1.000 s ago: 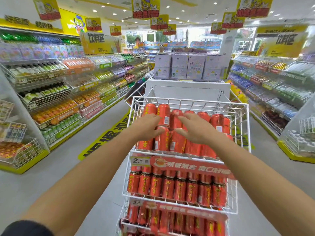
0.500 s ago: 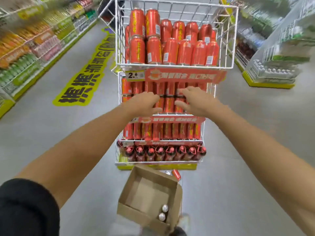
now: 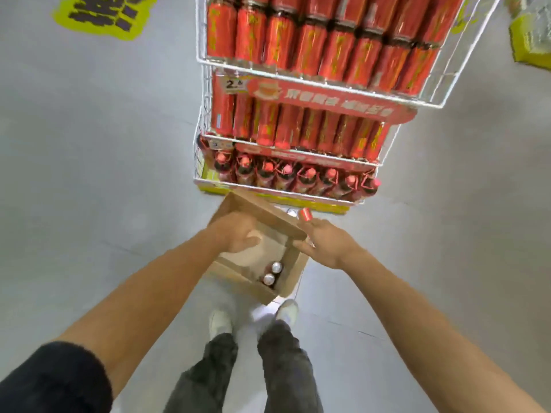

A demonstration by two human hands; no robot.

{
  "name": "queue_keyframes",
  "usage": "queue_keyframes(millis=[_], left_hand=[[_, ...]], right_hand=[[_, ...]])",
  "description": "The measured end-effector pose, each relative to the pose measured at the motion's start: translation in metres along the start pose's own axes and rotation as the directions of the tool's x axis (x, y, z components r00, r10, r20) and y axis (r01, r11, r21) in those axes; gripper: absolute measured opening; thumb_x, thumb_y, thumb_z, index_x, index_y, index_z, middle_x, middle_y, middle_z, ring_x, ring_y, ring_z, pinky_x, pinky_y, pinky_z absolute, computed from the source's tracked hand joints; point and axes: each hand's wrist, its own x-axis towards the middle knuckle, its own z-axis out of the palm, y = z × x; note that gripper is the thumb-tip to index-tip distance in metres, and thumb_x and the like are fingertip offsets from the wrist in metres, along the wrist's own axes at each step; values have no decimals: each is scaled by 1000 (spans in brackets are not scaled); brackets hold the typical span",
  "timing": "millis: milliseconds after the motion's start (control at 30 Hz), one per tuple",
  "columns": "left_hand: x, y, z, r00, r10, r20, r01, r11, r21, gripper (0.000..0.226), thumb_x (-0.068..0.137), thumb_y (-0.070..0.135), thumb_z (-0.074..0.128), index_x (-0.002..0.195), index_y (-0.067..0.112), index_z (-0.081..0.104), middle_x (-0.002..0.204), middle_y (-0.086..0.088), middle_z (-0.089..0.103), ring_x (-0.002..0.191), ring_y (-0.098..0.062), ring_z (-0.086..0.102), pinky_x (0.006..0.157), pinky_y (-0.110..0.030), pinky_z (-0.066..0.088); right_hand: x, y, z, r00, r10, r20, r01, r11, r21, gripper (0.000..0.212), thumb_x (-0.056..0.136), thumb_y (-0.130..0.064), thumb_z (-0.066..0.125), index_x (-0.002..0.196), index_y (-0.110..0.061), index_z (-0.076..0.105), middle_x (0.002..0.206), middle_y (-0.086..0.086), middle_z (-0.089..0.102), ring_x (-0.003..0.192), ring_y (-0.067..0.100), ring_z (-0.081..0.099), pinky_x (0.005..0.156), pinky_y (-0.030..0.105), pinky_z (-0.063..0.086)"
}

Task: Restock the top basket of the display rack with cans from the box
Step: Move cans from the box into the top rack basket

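Head view, looking steeply down.

Cardboard box (image 3: 293,265): open, on the grey floor (image 3: 89,174) directly ahead of your white shoes (image 3: 221,323), just in front of the display rack's base. Contents visible: two cans (image 3: 272,273) standing upright, silver tops showing, side by side in the near right corner.

Loose red can (image 3: 305,214): on the floor between the box's far corner and the rack, just beyond your right fingertips.

Display rack (image 3: 199,138): white wire; tiers of red cans (image 3: 310,52) standing upright in rows, dark bottles with red caps (image 3: 286,174) in the lowest tier. The top basket lies outside this view.

Your left hand (image 3: 238,234): over the box's open interior, fingers curled loosely downward, holding nothing that can be seen.

Your right hand (image 3: 325,242): at the box's right rim, fingers together and extended, thumb lying at the cardboard edge; whether it grips the edge cannot be told through the blur.

Yellow floor lettering (image 3: 101,14): far left.
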Motion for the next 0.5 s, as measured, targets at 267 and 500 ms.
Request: queue_keyframes(millis=[267, 500], left_hand=[[35, 3, 71, 970, -237, 51, 242, 933, -266, 53, 98, 54, 48, 129, 11, 55, 126, -12, 61, 118, -30, 57, 98, -44, 47], [96, 9, 150, 919, -387, 71, 375, 808, -455, 72, 87, 71, 36, 125, 14, 57, 122, -9, 61, 118, -29, 56, 96, -46, 50]], right_hand=[[78, 40, 46, 963, -176, 202, 195, 978, -77, 48, 102, -49, 47, 139, -19, 51, 135, 12, 57, 122, 35, 56, 92, 49, 53], [166, 76, 104, 882, -309, 357, 388, 905, -176, 60, 102, -57, 39, 146, -17, 49, 136, 12, 58, 123, 32, 55, 98, 49, 51]])
